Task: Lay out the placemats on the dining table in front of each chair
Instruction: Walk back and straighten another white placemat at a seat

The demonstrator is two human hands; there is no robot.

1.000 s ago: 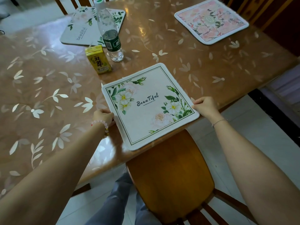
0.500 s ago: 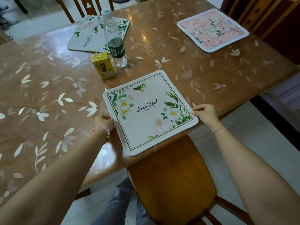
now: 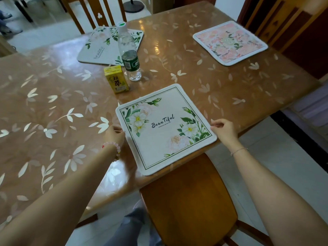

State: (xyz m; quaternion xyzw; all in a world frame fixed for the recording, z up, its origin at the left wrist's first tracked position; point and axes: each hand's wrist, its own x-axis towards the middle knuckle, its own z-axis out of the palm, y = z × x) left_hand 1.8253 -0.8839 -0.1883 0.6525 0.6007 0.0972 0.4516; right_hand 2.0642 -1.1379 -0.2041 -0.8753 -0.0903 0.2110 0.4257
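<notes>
**Near mat flat at table edge, both hands at its sides**

- The near placemat (image 3: 165, 128), white with a green border, flowers and "Beautiful" print, lies flat on the table (image 3: 53, 139). Its near side runs along the table edge.
- A wooden chair seat (image 3: 188, 201) is seen directly at the mat's 6 o'clock, tucked partly under the table.
- The left hand (image 3: 114, 134) is placed at the mat's 9 o'clock edge, touching it. Only the back of the hand is seen and it is blurred, so a grip cannot be told. A bead bracelet (image 3: 113, 146) is worn on that wrist.
- The right hand (image 3: 225, 130) is placed at the mat's 3 o'clock corner with its fingers curled. Whether the edge is pinched cannot be told. A thin chain (image 3: 238, 150) is worn on that wrist.
- A yellow drink carton (image 3: 117, 82) stands upright at the mat's 11 o'clock, close to it. A clear bottle (image 3: 129, 55) with a green label stands just beyond the carton.
- A far white placemat (image 3: 99, 50) lies at 11 o'clock behind the bottle, in front of a slatted chair (image 3: 94, 13).
- A pink placemat (image 3: 229, 42) lies at 1 o'clock, in front of another chair (image 3: 284, 20).
</notes>
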